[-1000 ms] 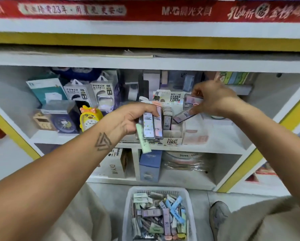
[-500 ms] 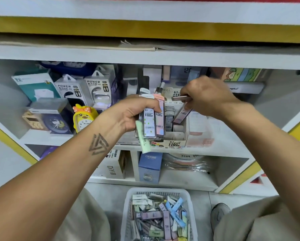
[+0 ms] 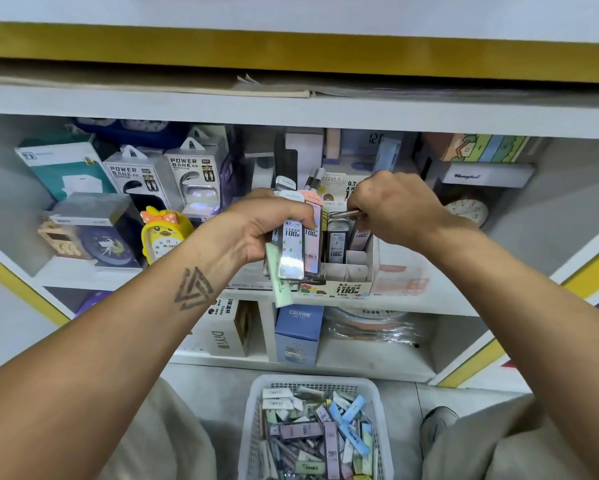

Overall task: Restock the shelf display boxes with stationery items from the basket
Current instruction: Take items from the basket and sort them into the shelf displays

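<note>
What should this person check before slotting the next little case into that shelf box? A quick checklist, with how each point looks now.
1. Left hand grips its bundle of lead cases: ok.
2. Right hand pinches one case above the display box: ok.
3. Free slot in the box: ok, front compartments look empty.
4. Green case hanging below the bundle, secure: cannot tell.
5. Basket has stock left: ok.

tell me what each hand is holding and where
Left hand grips a bunch of lead cases around their upper halves. Right hand pinches one case by its end.
</note>
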Demonstrator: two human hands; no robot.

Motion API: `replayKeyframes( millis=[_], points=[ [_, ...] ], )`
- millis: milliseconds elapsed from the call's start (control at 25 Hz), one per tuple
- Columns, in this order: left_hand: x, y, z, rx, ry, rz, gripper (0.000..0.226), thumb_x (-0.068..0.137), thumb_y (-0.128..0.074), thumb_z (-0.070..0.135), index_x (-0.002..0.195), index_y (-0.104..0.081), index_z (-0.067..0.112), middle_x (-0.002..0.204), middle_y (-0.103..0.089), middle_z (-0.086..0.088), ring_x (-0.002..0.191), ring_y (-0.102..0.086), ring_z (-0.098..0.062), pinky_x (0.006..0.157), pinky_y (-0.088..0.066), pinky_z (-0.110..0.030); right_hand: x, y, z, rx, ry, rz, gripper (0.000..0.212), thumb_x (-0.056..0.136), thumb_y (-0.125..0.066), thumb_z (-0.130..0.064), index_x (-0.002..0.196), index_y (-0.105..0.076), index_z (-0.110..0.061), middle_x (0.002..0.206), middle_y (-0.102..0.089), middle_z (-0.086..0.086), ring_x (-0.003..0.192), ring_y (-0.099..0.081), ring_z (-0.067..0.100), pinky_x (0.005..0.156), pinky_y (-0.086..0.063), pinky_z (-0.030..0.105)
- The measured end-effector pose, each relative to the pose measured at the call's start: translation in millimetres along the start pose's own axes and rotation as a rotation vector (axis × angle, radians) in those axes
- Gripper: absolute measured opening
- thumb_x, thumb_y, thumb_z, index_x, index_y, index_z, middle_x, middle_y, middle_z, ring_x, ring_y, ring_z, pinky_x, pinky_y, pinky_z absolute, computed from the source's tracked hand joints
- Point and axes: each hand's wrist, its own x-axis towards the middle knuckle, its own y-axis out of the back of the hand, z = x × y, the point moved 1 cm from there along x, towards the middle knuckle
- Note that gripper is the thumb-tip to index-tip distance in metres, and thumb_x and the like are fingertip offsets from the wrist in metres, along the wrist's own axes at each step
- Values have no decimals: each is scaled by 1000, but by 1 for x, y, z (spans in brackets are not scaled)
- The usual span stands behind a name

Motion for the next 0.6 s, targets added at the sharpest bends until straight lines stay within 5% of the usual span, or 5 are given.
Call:
replayKeyframes(
  millis=[320,480,600],
  points=[
    [1,-2,1,34,-10,4,41,73,-66,-15,112,-69,-5,110,-69,-29,92,-69,-37,84,-57,-57,1,-14,7,126,-50,34,15,86,-58,1,93,-60,-12,91,-63,7,85,-60,35,61,-42,35],
    [2,0,-1,21,-5,-5,38,73,-66,-15,109,-71,-3,106,-71,-27,89,-71,-35,77,-60,-50,0,-4,16,594,-272,-126,25,83,-78,-19,99,-58,-16,92,-62,2,80,-61,26,56,-45,31],
    [1,1,-3,11,5,-20,38,74,-65,-16,108,-71,-1,101,-74,-23,85,-73,-32,70,-61,-45,-10,7,21,853,-257,-291,19,87,-74,-14,101,-63,-19,90,-64,2,68,-62,20,48,-52,26]
  ],
)
